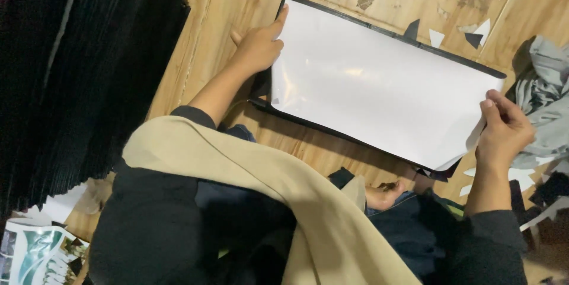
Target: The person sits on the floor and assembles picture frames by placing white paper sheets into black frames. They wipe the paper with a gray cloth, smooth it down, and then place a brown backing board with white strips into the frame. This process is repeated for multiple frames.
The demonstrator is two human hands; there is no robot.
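Here the white sheet [379, 83] runs lengthwise from left hand [258, 48] to right hand [504, 134].

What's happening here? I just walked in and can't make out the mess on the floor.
A person sitting on a wooden floor is laying a glossy white sheet over a black board. The left hand presses the sheet's far corner down, while the right hand pinches the opposite corner, which curls up slightly. Small black and white paper scraps lie beyond the board, and a crumpled grey cloth sits beside the right hand.
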